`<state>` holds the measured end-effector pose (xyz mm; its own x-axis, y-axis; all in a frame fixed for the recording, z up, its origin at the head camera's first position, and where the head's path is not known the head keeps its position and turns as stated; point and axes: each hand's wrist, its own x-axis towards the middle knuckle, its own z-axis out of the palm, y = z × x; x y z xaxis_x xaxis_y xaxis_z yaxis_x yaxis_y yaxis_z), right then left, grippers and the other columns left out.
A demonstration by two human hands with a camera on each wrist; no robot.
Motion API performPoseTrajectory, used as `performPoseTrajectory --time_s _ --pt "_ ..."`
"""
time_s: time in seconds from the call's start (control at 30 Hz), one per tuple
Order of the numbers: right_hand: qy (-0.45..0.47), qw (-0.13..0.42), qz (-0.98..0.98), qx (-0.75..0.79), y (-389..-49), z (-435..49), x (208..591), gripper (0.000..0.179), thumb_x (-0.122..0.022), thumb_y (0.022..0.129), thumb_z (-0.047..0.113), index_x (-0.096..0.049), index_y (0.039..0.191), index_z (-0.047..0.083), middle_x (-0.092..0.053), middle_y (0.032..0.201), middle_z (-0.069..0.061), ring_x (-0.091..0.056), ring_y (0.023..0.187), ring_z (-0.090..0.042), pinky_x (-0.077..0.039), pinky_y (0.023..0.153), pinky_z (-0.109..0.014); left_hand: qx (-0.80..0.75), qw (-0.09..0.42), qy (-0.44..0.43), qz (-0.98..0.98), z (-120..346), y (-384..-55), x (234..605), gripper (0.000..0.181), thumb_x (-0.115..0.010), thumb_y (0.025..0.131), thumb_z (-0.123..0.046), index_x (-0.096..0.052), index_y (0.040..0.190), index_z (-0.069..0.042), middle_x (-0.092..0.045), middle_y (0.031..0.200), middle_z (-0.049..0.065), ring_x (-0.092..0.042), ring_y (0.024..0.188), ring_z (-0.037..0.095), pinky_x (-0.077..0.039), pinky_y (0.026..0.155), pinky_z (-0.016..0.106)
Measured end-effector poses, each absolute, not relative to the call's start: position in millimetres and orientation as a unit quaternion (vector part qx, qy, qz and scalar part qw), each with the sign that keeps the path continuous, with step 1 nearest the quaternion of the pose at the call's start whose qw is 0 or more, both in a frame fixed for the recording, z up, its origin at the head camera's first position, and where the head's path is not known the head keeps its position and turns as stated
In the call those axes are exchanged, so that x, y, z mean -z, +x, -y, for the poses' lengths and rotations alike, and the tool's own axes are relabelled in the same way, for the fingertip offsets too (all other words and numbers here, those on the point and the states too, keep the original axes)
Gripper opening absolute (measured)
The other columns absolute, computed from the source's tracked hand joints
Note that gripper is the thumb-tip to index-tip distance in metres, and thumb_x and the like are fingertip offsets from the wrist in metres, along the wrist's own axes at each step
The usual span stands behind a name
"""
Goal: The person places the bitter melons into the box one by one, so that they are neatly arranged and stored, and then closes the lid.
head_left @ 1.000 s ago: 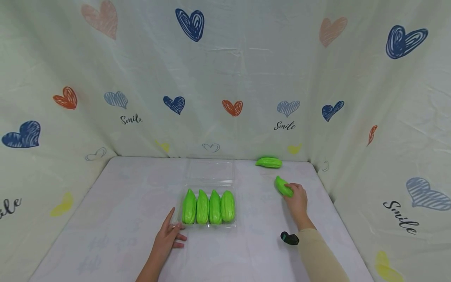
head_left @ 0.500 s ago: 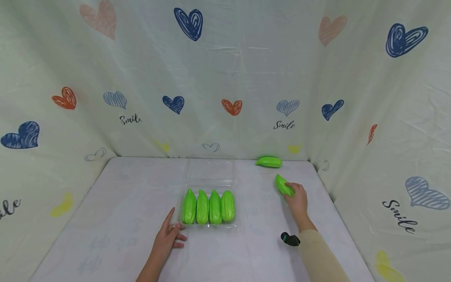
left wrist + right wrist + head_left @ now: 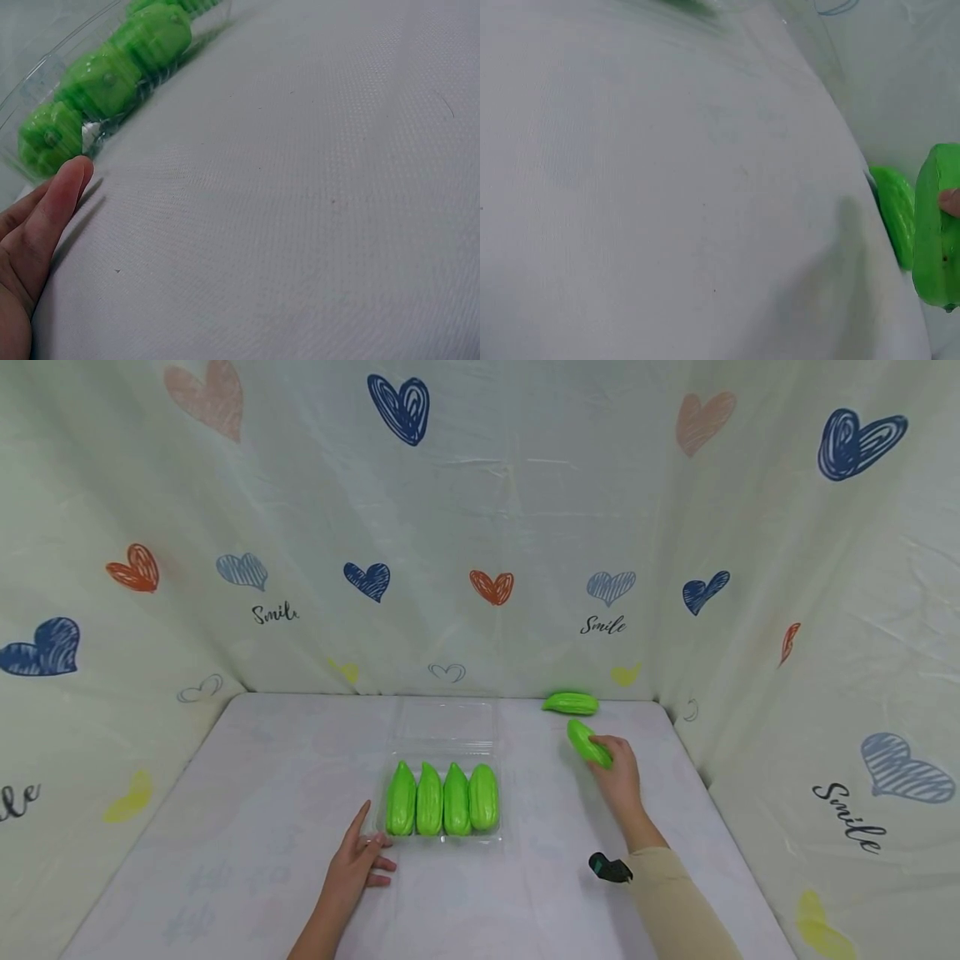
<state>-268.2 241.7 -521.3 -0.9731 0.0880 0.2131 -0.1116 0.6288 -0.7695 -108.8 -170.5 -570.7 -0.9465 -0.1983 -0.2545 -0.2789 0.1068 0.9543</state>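
My right hand (image 3: 621, 775) pinches a bright green ribbed gourd (image 3: 584, 742) between thumb and fingers, close over the right part of the table. In the right wrist view, a fingertip (image 3: 951, 202) presses on the side of the held gourd (image 3: 930, 232). A clear plastic box (image 3: 487, 838) stands in the middle with several matching gourds (image 3: 430, 802) side by side in it, tips pointing away. My left hand (image 3: 356, 870) lies at the box's near left corner, fingers spread. The left wrist view shows its thumb (image 3: 64, 191) right at the box's edge, below the gourds' blunt ends (image 3: 101, 82).
Another green gourd (image 3: 570, 703) lies at the table's back edge, right of the box. The box's clear lid (image 3: 446, 724) is folded back behind it. A dark wrist camera (image 3: 610, 867) sits by the right sleeve (image 3: 675, 902). Heart-printed cloth (image 3: 525, 510) walls the table's back and sides.
My right hand has moved a little left and away from me with the gourd, closer to the one at the back edge. The left hand and the box have stayed put.
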Motion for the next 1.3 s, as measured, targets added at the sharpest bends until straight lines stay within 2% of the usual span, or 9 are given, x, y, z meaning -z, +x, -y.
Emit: performPoseTrajectory --time_s 0.23,0.37,0.63,0.8,0.93,1.17,1.3 --pt "0.050 0.125 0.886 -0.444 -262.5 -222.3 514.2 0.042 -0.074 0.080 -0.007 -0.064 0.120 0.002 -0.051 0.126 -0.017 -0.045 0.122 -0.036 -0.035 0.106 -0.049 -0.648 0.031 -0.158 -0.744 171.2 -107.9 570.7 0.067 -0.054 0.102 -0.027 -0.015 0.157 -0.028 -0.063 0.108 0.015 -0.069 0.076 0.025 -0.060 0.060 0.036" --pt "0.066 0.125 0.884 -0.445 -257.4 -211.0 513.5 0.042 -0.075 0.079 -0.006 -0.065 0.119 0.002 -0.052 0.126 -0.016 -0.045 0.122 -0.036 -0.035 0.106 -0.051 -0.652 0.028 -0.151 -0.742 171.6 -107.4 570.2 0.068 -0.054 0.102 -0.028 -0.016 0.157 -0.027 -0.064 0.108 0.016 -0.069 0.076 0.026 -0.060 0.059 0.036" --pt "0.059 0.099 0.878 -0.465 -246.3 -193.1 512.3 0.043 -0.074 0.081 -0.006 -0.064 0.121 0.004 -0.051 0.126 -0.013 -0.045 0.124 -0.033 -0.034 0.108 -0.049 -0.656 0.028 -0.144 -0.740 172.6 -106.1 567.4 0.069 -0.054 0.102 -0.028 -0.014 0.158 -0.025 -0.064 0.109 0.018 -0.069 0.076 0.028 -0.060 0.058 0.037" --pt "0.068 0.091 0.867 -0.486 -240.5 -181.4 506.6 0.044 -0.074 0.081 -0.005 -0.063 0.123 0.003 -0.050 0.127 -0.014 -0.046 0.123 -0.035 -0.036 0.107 -0.052 -0.652 0.031 -0.147 -0.744 173.3 -106.8 565.7 0.069 -0.054 0.102 -0.029 -0.014 0.158 -0.026 -0.064 0.109 0.017 -0.069 0.076 0.026 -0.060 0.059 0.036" --pt "0.070 0.086 0.864 -0.491 -238.4 -172.8 501.2 0.045 -0.074 0.082 -0.002 -0.062 0.125 0.006 -0.051 0.127 -0.013 -0.047 0.121 -0.033 -0.040 0.104 -0.051 -0.653 0.029 -0.142 -0.743 173.3 -107.1 564.6 0.068 -0.054 0.102 -0.028 -0.015 0.157 -0.026 -0.064 0.109 0.018 -0.069 0.076 0.027 -0.060 0.059 0.036" --pt "0.075 0.072 0.855 -0.508 -231.5 -154.7 490.7 0.050 -0.075 0.081 -0.002 -0.060 0.128 0.008 -0.051 0.127 -0.012 -0.049 0.114 -0.031 -0.047 0.090 -0.047 -0.653 0.026 -0.147 -0.743 171.4 -108.3 564.8 0.068 -0.055 0.101 -0.029 -0.016 0.157 -0.027 -0.064 0.108 0.017 -0.069 0.075 0.025 -0.060 0.059 0.036" --pt "0.079 0.066 0.848 -0.521 -226.0 -142.5 485.9 0.052 -0.075 0.080 -0.005 -0.060 0.128 0.007 -0.052 0.126 -0.012 -0.050 0.114 -0.031 -0.047 0.089 -0.045 -0.653 0.025 -0.149 -0.742 170.6 -108.6 566.8 0.067 -0.054 0.102 -0.028 -0.016 0.157 -0.026 -0.064 0.108 0.018 -0.069 0.075 0.025 -0.060 0.059 0.036"
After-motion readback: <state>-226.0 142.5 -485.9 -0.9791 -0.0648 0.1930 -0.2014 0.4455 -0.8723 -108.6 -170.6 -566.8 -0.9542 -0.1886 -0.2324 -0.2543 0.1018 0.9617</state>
